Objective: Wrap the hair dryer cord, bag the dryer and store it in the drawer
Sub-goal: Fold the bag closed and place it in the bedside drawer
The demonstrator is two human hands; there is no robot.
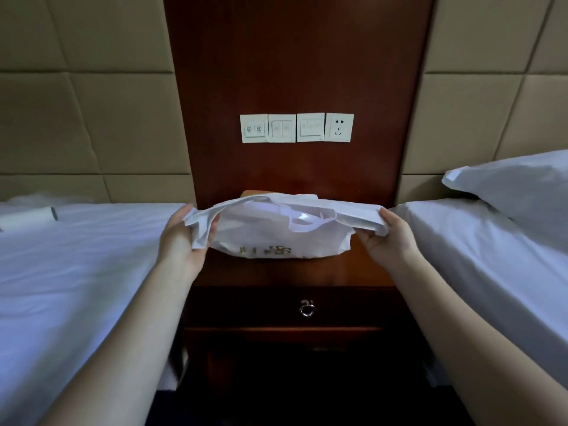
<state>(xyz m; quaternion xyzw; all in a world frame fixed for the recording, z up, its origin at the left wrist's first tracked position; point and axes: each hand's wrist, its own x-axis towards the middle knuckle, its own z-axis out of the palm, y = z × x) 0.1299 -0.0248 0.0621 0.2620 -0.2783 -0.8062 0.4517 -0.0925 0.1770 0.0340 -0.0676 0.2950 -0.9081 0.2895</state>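
A white cloth bag with gold print and loop handles lies on top of the dark wooden nightstand. My left hand grips the bag's left end, fingers curled round the fabric. My right hand pinches the right end of its folded upper edge. The hair dryer and its cord are not visible; whether they are inside the bag cannot be told. The nightstand's drawer is closed, with a metal ring pull at its middle.
White-sheeted beds flank the nightstand, the left bed and the right bed with a pillow. A white roll lies on the left bed. Switches and a socket sit on the wooden wall panel above.
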